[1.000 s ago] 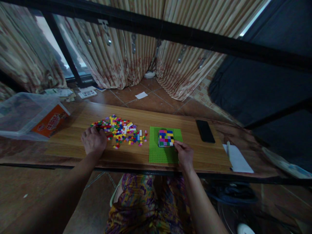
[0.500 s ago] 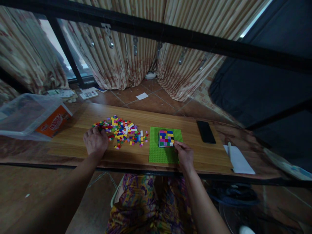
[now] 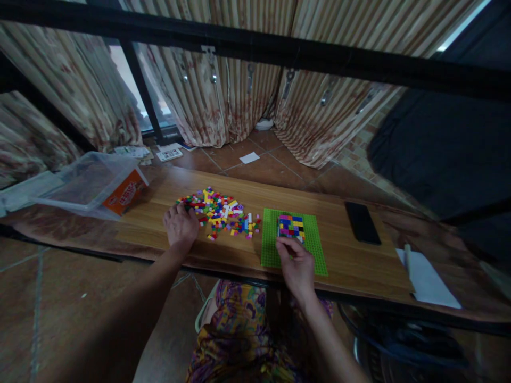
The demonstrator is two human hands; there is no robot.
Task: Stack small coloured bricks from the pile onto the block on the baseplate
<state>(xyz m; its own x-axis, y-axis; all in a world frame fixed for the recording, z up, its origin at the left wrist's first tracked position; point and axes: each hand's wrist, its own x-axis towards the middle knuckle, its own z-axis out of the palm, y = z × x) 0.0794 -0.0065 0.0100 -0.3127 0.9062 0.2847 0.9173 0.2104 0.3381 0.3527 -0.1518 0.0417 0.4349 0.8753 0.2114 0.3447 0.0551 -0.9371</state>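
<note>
A square block of many-coloured toy building bricks (image 3: 291,226) stands on a green baseplate (image 3: 271,252). My right hand (image 3: 297,263) is at the block's near left corner, thumb and forefinger pinched together; whatever lies between them is too small to make out. The hand covers part of the block's near edge. Left of the baseplate spreads a pile of loose bricks (image 3: 223,213) in mixed colours. My left hand (image 3: 180,223) rests palm down at the pile's left edge, its fingers a little apart and their tips touching the bricks.
A clear plastic box (image 3: 93,183) with an orange label stands at the table's left end. On the right lie a black phone (image 3: 362,222) and white paper (image 3: 429,279) with a pen (image 3: 408,260) on it. A dark metal bar (image 3: 255,45) crosses beyond the table.
My right hand has gone from the block's right side to its near left corner. My left hand stays by the pile. The whole view has shifted, with everything appearing farther right.
</note>
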